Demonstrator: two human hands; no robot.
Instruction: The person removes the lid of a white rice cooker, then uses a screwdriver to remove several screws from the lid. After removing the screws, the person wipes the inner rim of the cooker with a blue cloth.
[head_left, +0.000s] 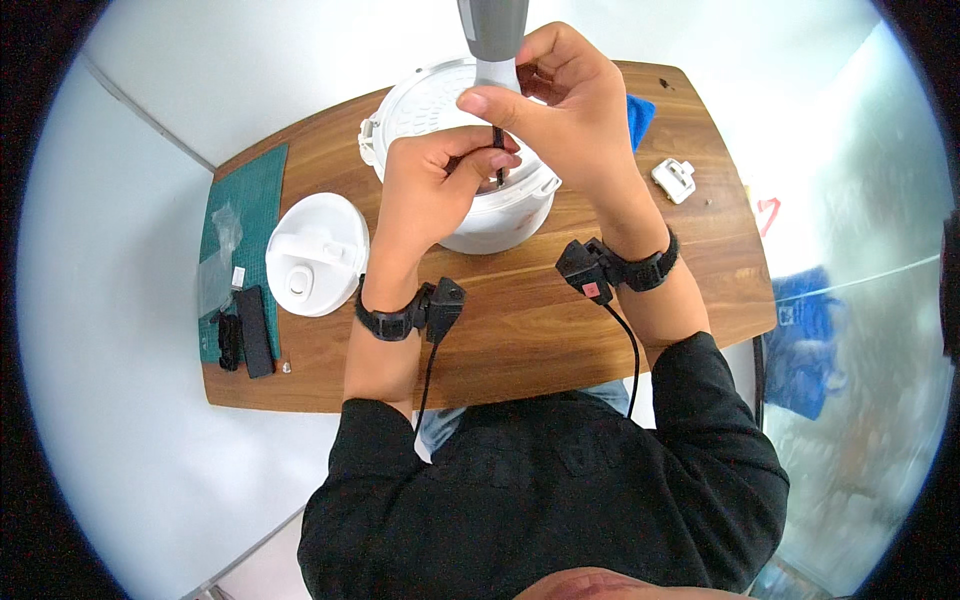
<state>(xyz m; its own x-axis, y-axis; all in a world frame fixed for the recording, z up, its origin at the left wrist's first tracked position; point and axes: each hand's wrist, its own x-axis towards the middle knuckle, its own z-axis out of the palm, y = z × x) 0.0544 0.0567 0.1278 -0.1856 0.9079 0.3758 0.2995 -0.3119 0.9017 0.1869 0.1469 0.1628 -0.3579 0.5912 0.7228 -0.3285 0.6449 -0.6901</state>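
My right hand point(565, 115) is closed around the white neck of a grey-and-white handheld tool point(495, 30), which stands upright and runs out of the top of the picture. Below it a thin black shaft point(498, 140) points down. My left hand point(430, 185) pinches at this shaft, its fingertips partly hidden behind one another. Under both hands stands a round white tub point(500, 228) with a white ribbed disc point(435, 108) at its top and clips on its rim. The shaft's lower tip is over the tub's near rim.
Left on the wooden table point(480, 345) lie a round white lid point(315, 255) and a green cutting mat point(260, 190) with a clear plastic bag point(215, 275) and black blocks point(256, 335). Rightward are a small white plastic part point(673, 181) and a blue cloth point(640, 120).
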